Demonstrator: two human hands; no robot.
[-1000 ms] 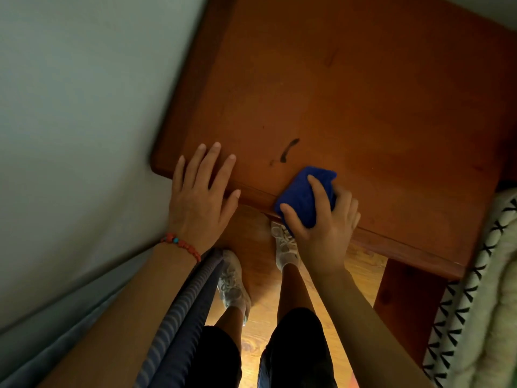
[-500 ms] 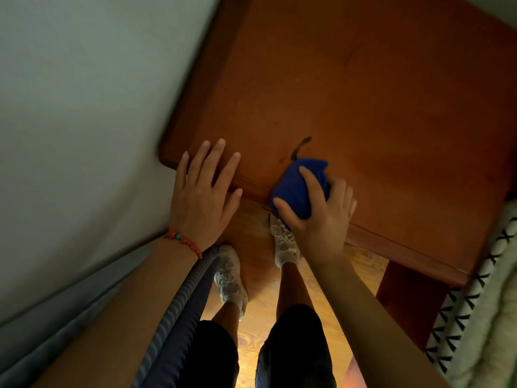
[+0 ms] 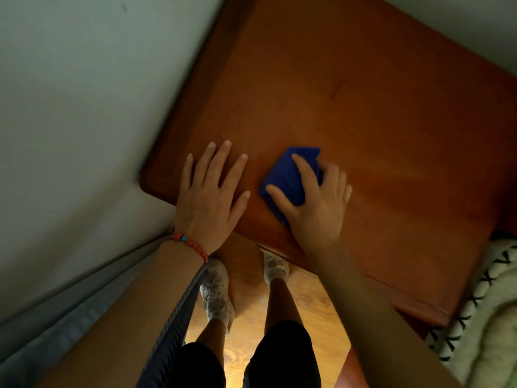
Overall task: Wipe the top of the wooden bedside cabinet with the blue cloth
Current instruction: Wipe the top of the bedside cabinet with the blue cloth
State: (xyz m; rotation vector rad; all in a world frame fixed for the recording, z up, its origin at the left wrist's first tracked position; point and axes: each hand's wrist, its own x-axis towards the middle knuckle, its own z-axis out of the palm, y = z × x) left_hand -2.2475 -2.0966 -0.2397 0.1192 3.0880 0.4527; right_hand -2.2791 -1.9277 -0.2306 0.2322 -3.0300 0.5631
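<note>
Right hand (image 3: pixel 316 208) on blue cloth (image 3: pixel 288 177), left hand (image 3: pixel 208 197) flat beside (bedding (image 3: pixel 486 317) right)

Right hand (image 3: pixel 316 203): grips blue cloth (image 3: pixel 288 177) near cabinet top's (image 3: pixel 377 121) front edge.
Left hand (image 3: pixel 208 191): flat, front-left corner.

One wooden bedside cabinet (image 3: pixel 363 113) was in view. One blue cloth (image 3: pixel 288 177) lay on its top. Two hands were present: one left hand (image 3: pixel 208 197) and one right hand (image 3: pixel 316 208). One beaded bracelet (image 3: pixel 190 245) was counted, on the left wrist. Two feet in pale socks were visible, the left foot (image 3: pixel 216 295) and the right foot (image 3: pixel 275 266). One patterned blanket (image 3: pixel 481 317) was counted at the right edge.
</note>
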